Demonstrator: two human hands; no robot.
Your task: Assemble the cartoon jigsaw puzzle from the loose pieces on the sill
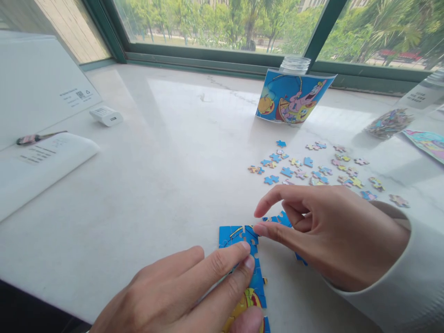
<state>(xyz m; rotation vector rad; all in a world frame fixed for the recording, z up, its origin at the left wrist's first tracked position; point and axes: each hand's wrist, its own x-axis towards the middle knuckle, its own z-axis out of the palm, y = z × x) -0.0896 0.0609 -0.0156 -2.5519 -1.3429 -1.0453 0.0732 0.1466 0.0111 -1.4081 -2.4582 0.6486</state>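
In the head view the joined puzzle (243, 259) lies on the near worktop (166, 185), with the left hand (180, 296) flat on it, fingers (239, 266) pressing its blue pieces. The right hand (326, 231) rests at its right edge, fingers narrowly parted, tips touching the top pieces. Loose pieces (312, 169) lie farther right, before the picture (293, 97).

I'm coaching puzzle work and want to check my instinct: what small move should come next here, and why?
Probably press the blue piece under the right hand down and left into the joined section. The left hand rests its fingers on that section, and the right fingertips sit at its upper right edge, where the piece looks not quite seated.
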